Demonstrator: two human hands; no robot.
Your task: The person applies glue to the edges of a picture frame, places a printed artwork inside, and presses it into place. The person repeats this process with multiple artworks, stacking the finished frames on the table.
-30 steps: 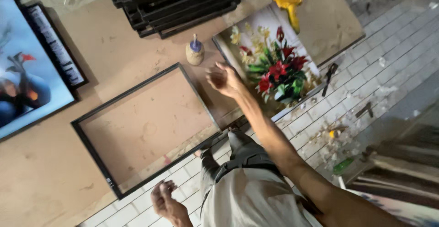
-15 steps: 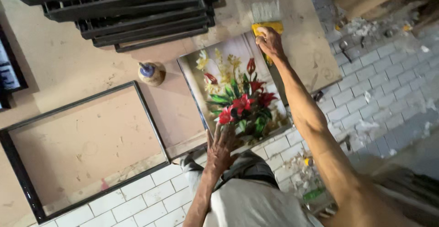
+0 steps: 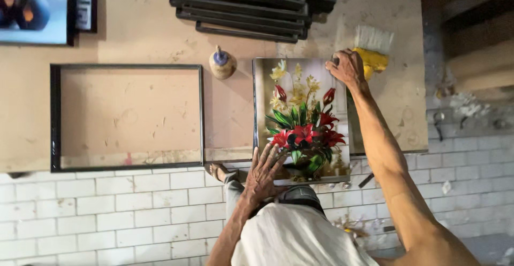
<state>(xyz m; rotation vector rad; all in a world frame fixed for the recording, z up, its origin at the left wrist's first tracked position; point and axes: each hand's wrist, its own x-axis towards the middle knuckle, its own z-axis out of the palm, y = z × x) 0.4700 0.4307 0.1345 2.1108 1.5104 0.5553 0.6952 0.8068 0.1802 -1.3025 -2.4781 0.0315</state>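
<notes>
Our left hand (image 3: 265, 170) has come forward, now flat with fingers spread on the flower picture (image 3: 302, 118) at the bench's (image 3: 144, 25) near edge. Our right hand (image 3: 348, 68) closes round the yellow brush (image 3: 371, 57) beside the picture's far corner.

Your right hand (image 3: 348, 68) covers the handle of the yellow brush (image 3: 372, 57), so how the grip closes on it cannot be told. Your left hand (image 3: 265, 170) hides the lower left corner of the flower picture (image 3: 302, 118). At the upper left of the frame, a blue picture (image 3: 32, 9) is cut off by the edge. The stack of black frames (image 3: 251, 6) is cut at the top edge. Small debris at the lower right is too small to tell.
</notes>
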